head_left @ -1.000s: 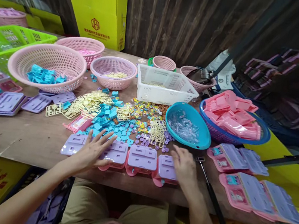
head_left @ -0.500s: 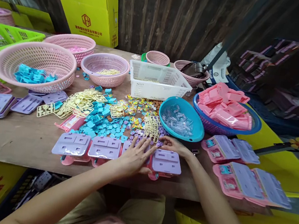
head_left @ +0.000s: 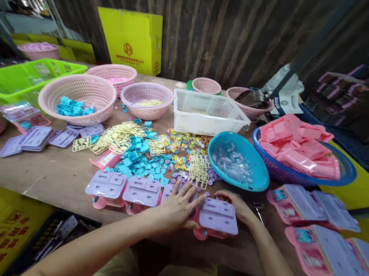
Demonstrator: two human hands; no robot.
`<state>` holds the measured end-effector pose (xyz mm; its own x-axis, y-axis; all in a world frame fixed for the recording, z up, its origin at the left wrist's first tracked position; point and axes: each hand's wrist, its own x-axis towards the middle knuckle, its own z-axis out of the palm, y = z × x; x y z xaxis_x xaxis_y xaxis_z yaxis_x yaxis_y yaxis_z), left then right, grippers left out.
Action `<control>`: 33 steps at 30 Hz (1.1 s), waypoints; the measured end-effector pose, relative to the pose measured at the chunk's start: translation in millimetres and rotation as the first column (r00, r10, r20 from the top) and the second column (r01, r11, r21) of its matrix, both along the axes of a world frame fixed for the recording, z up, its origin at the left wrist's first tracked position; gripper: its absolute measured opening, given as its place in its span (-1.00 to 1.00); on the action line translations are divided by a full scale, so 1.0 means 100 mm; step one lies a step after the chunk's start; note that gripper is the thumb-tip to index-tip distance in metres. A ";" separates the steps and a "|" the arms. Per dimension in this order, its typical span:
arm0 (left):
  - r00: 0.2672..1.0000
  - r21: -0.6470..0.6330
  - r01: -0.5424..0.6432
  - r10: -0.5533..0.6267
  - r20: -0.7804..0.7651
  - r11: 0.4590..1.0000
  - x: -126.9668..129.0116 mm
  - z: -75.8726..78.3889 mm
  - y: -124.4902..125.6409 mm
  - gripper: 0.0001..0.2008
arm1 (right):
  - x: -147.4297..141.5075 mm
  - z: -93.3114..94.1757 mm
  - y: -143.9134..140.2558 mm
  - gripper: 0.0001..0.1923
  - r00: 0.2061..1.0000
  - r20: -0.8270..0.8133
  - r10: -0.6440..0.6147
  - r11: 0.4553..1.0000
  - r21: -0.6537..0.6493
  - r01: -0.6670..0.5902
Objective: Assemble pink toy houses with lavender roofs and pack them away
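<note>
Along the table's front edge stands a row of pink toy cases with purple lids, among them the leftmost case (head_left: 106, 185) and the one beside it (head_left: 142, 192). My left hand (head_left: 179, 205) lies spread over the third case, hiding most of it, its thumb reaching toward the rightmost case (head_left: 219, 218). My right hand (head_left: 238, 207) is bent around the far right corner of that rightmost case, its fingertips curled at the back edge and partly hidden. Just behind the row lie small blue plastic parts (head_left: 145, 164), purple pieces (head_left: 213, 177) and cream part frames (head_left: 198, 170).
A teal bowl of clear parts (head_left: 262, 178) is behind my right hand, beside a blue basket (head_left: 347, 171) heaped with pink shells. More cases (head_left: 334, 255) lie at right. Purple panels (head_left: 35, 137), pink baskets (head_left: 107, 97) and a white basket (head_left: 207, 125) stand farther off.
The view has turned left, so everything appears farther right. My right hand has shifted from behind the rightmost case to its far right corner. My left hand stays spread on the third case.
</note>
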<state>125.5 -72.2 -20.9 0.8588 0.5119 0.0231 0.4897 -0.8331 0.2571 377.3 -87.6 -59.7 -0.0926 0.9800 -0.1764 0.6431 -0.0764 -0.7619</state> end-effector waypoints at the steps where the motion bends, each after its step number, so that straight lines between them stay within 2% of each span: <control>1: 1.000 -0.006 -0.001 0.001 0.030 1.000 -0.02 0.01 0.00 -0.17 | 0.02 0.00 -0.04 -0.67 1.000 -0.003 -0.004 1.000 0.009 0.004; 4: 0.990 -0.025 -0.062 0.064 0.126 0.998 -0.20 0.07 0.10 -0.27 | 0.11 -0.04 -0.11 -0.59 0.997 -0.072 -0.027 0.999 -0.043 0.024; 6: 0.964 -0.037 -0.194 0.198 0.176 0.980 -0.41 0.13 0.27 -0.42 | 0.17 -0.07 -0.12 -0.49 0.986 -0.163 -0.046 0.991 -0.132 0.025; 8: 0.908 -0.031 -0.384 0.384 0.167 0.923 -0.67 0.20 0.50 -0.55 | 0.20 -0.09 -0.11 -0.42 0.955 -0.286 -0.072 0.977 -0.211 0.010; 10: 0.835 0.012 -0.545 0.542 0.092 0.838 -0.93 0.26 0.76 -0.62 | 0.19 -0.09 -0.09 -0.42 0.900 -0.421 -0.112 0.961 -0.276 -0.010; 12: 0.791 0.048 -0.611 0.611 0.011 0.790 -1.15 0.28 0.99 -0.64 | 0.15 -0.07 -0.06 -0.43 0.843 -0.518 -0.146 0.947 -0.320 -0.033; 15: 0.785 0.005 -0.619 0.618 -0.044 0.786 -1.31 0.22 1.24 -0.60 | 0.10 0.05 -0.05 -0.40 0.836 -0.524 -0.163 0.950 -0.313 -0.011; 18: 0.779 -0.082 -0.627 0.625 -0.045 0.775 -1.35 0.15 1.40 -0.67 | 0.15 0.25 -0.10 -0.40 0.906 -0.384 -0.178 0.957 -0.281 0.069; 20: 0.770 -0.148 -0.631 0.638 -0.003 0.761 -1.35 0.17 1.44 -0.72 | 0.19 0.40 -0.18 -0.41 0.940 -0.279 -0.197 0.958 -0.260 0.123; 22: 0.774 -0.233 -0.606 0.631 0.049 0.761 -1.32 0.26 1.40 -0.69 | 0.16 0.54 -0.26 -0.42 0.954 -0.185 -0.237 0.966 -0.150 0.211; 23: 0.779 -0.346 -0.558 0.620 0.095 0.754 -1.28 0.31 1.35 -0.66 | 0.10 0.60 -0.31 -0.44 0.955 -0.141 -0.260 0.965 -0.050 0.256; 24: 0.779 -0.511 -0.464 0.608 0.153 0.724 -1.22 0.37 1.28 -0.64 | -0.01 0.65 -0.35 -0.48 0.955 -0.100 -0.281 0.955 0.072 0.289; 25: 0.771 -0.696 -0.314 0.602 0.211 0.646 -1.13 0.41 1.19 -0.62 | -0.16 0.69 -0.38 -0.53 0.953 -0.052 -0.298 0.931 0.205 0.302; 26: 0.752 -0.851 -0.120 0.606 0.257 0.510 -1.01 0.45 1.08 -0.60 | -0.33 0.72 -0.41 -0.60 0.960 -0.020 -0.279 0.908 0.319 0.270; 27: 0.732 -0.939 0.074 0.621 0.281 0.337 -0.87 0.47 0.96 -0.60 | -0.52 0.73 -0.42 -0.64 0.970 0.014 -0.241 0.875 0.435 0.212; 28: 0.724 -0.961 0.222 0.633 0.275 0.163 -0.71 0.48 0.83 -0.60 | -0.70 0.73 -0.43 -0.64 0.981 0.062 -0.183 0.842 0.525 0.124; 29: 0.733 -0.952 0.303 0.632 0.252 0.028 -0.55 0.47 0.70 -0.62 | -0.87 0.73 -0.44 -0.63 0.983 0.112 -0.146 0.789 0.613 0.047; 30: 0.739 -0.936 0.345 0.635 0.225 -0.071 -0.39 0.45 0.57 -0.63 | -1.01 0.71 -0.44 -0.62 0.979 0.155 -0.133 0.751 0.660 -0.003; 31: 0.741 -0.921 0.365 0.642 0.197 -0.138 -0.24 0.43 0.45 -0.65 | -1.11 0.70 -0.45 -0.60 0.975 0.174 -0.138 0.715 0.698 -0.024; 32: 0.739 -0.912 0.370 0.651 0.173 -0.179 -0.12 0.41 0.34 -0.66 | -1.16 0.68 -0.47 -0.61 0.972 0.178 -0.155 0.688 0.725 -0.023; 33: 0.740 -0.911 0.364 0.655 0.154 -0.197 -0.02 0.39 0.25 -0.67 | -1.17 0.67 -0.49 -0.62 0.970 0.166 -0.177 0.674 0.739 -0.004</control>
